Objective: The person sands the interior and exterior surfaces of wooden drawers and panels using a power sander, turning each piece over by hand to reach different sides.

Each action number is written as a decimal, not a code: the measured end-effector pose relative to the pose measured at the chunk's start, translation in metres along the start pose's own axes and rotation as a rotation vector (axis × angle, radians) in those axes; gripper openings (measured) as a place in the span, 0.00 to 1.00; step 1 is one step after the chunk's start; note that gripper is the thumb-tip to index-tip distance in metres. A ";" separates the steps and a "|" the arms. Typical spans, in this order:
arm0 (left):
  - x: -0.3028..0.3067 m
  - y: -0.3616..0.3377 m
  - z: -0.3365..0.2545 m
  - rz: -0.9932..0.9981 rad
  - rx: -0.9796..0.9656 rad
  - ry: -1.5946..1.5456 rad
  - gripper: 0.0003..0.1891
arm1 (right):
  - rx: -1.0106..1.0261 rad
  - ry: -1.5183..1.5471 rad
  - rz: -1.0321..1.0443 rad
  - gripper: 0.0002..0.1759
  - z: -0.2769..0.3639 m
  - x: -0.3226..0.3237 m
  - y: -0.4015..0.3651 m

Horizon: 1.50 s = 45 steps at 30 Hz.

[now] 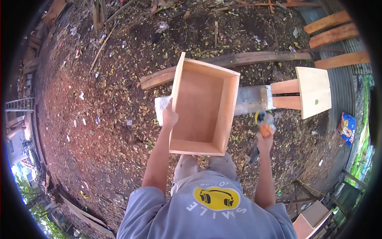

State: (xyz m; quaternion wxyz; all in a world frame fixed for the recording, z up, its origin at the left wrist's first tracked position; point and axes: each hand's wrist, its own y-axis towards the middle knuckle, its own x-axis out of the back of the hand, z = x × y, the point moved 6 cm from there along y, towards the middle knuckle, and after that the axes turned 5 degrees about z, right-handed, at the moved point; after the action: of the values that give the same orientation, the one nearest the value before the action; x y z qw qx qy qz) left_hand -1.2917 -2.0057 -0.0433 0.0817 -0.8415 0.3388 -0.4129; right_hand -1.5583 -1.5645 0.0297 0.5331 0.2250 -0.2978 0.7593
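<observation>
A pale wooden drawer (201,107), open side up, is in front of my body, its taller front panel on the left. My left hand (170,116) is closed around the edge of that panel. Off to the drawer's right, my right hand (264,142) grips an orange power tool (266,128) with a yellow-edged head, which looks like an angle grinder; it is blurred and apart from the drawer. Behind the drawer runs a grey board (250,99). A second wooden drawer (315,93) rests at its right end, with a dark metal runner along its underside.
Leaf-strewn ground (107,115) with litter surrounds me. A long timber beam (258,59) lies beyond the drawer. Orange-brown planks (334,36) lean by a corrugated metal sheet (342,83) at the right. Another wooden box (312,219) stands at the lower right, and a blue bag (347,128) lies near the edge.
</observation>
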 end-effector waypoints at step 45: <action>0.005 0.005 -0.020 -0.164 -0.010 0.420 0.22 | -0.148 -0.383 0.059 0.32 0.089 -0.173 0.161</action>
State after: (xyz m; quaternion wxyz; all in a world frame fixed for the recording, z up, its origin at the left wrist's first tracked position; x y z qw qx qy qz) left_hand -1.3068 -2.0102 -0.0294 -0.0287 -0.7621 0.2811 -0.5825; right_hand -1.6510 -1.7840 -0.0538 0.4593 0.3168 -0.4551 0.6940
